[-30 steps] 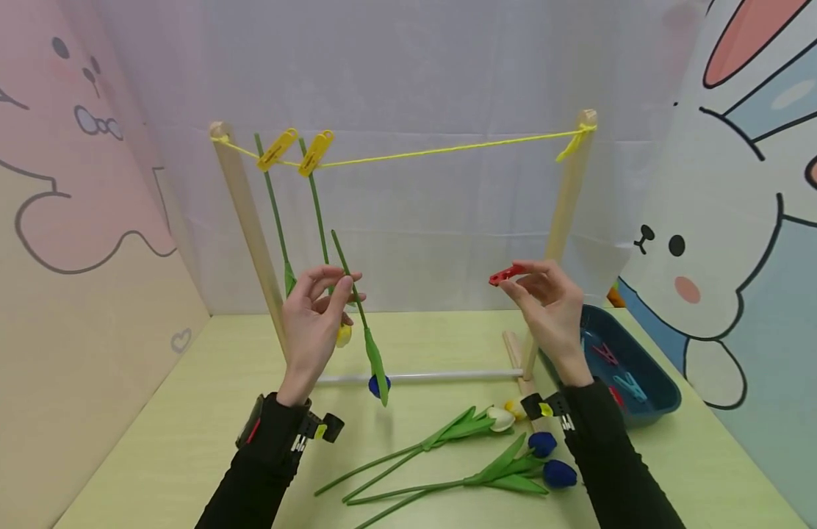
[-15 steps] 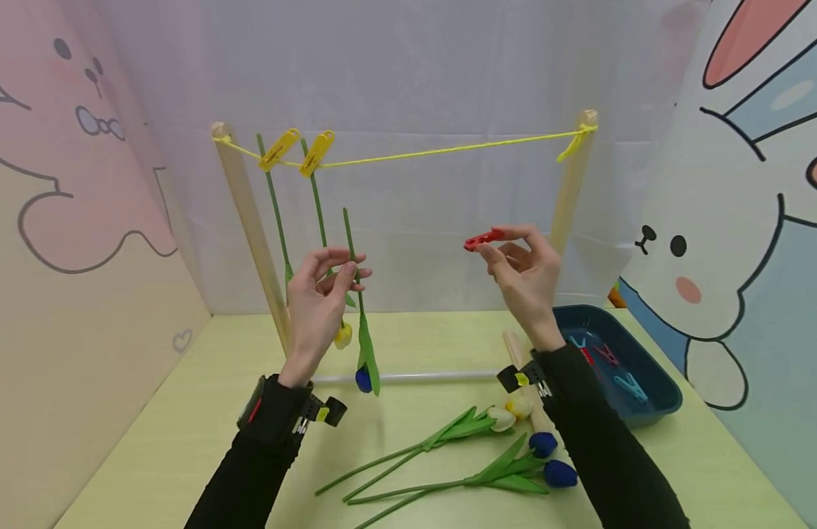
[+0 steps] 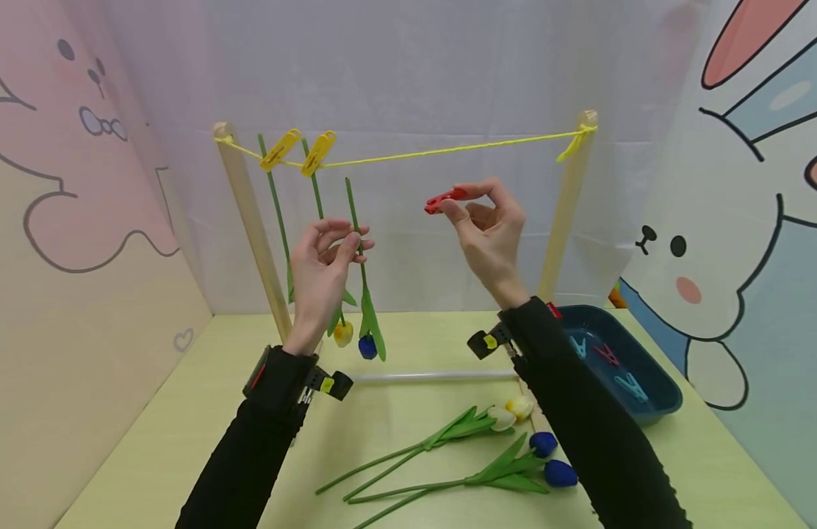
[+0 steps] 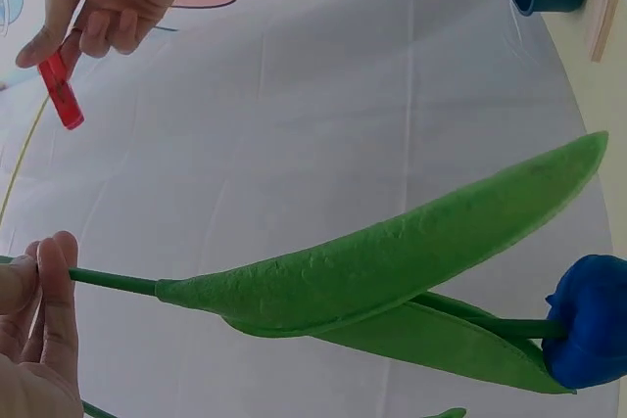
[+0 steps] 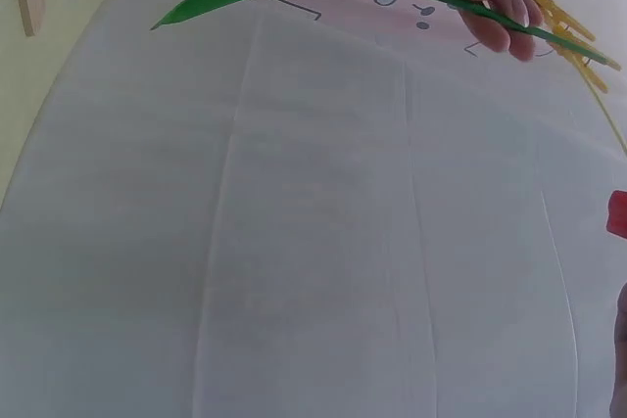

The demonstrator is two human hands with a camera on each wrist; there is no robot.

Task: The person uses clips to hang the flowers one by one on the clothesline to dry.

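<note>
Centre frame: my left hand [image 3: 322, 268] pinches the blue tulip [image 3: 364, 294]; my right hand [image 3: 484, 231] pinches the red peg [image 3: 443, 200]. A loose pinch could drop the stem.

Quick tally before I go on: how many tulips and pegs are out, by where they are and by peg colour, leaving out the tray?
Hung tulips: 2
Held tulip: 1
Table tulips: 4
Yellow pegs: 2
Red peg: 1
Total: 10

No readable txt, labels, nos. or signs anywhere in these views.
</note>
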